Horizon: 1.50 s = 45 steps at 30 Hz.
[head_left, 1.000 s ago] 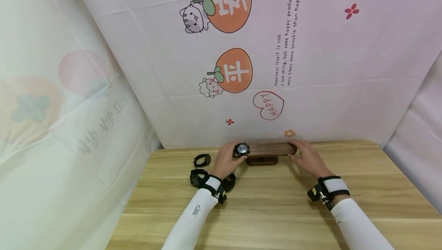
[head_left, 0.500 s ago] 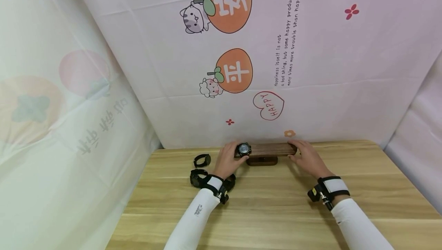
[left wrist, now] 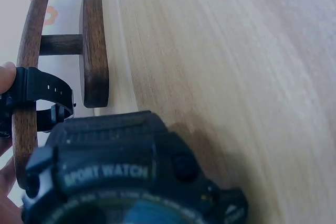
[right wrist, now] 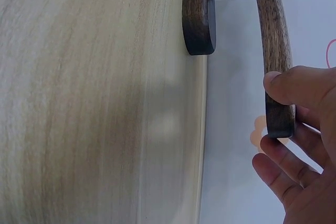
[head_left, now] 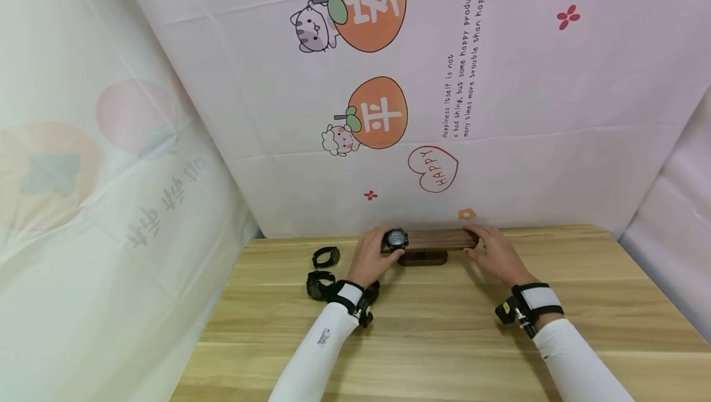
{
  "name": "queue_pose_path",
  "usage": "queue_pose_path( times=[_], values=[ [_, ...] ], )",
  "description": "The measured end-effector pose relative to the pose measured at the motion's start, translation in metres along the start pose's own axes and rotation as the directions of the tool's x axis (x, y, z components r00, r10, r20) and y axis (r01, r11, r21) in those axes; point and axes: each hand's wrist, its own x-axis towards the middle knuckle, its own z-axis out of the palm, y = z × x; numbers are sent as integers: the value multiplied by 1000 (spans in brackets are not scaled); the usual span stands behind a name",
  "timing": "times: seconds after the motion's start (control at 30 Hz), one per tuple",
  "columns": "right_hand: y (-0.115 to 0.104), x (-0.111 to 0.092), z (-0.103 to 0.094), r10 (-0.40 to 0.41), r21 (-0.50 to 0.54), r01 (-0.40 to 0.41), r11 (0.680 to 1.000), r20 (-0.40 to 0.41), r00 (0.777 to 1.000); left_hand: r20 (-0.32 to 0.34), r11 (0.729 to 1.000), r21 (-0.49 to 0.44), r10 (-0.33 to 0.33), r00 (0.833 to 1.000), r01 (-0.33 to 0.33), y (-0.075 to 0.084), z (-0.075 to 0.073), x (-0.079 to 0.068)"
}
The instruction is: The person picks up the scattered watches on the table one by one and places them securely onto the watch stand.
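Head view: a black sport watch (head_left: 396, 239) sits strapped around the left end of a dark wooden watch stand (head_left: 439, 239) at the far edge of the wooden table (head_left: 444, 334), with the left hand (head_left: 371, 256) pinching the watch — thumb and fingers curled on its case. The right hand (head_left: 494, 252) clamps the stand's right end, thumb above and fingers behind — the right wrist view confirms this grip (right wrist: 294, 90). Two more black watches (head_left: 325, 257) (head_left: 319, 284) lie on the table left of the left hand, well apart from the stand.

Head view high, wide — wrist views close, sharing the wooden stand (head_left: 439, 240).
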Motion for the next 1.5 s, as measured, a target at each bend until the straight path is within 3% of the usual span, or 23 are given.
queue_pose_path(
  times=[0.37, 0.9, 1.5],
  values=[
    [2, -1, 1, -2, -3, 2, 1000, -1, 1000, 13, 1000, 8, -22, 1000, 22, 0, 6, 2],
    [3, 1, 0, 10, 4, -10, 1000, 4, 1000, -11, 1000, 0, 5, 1000, -5, 9, 8, 7],
    [5, 1, 3, 4, -2, -4, 1000, -10, 1000, -12, 998, 58, 2, 1000, -1, 14, 12, 8]
  ],
)
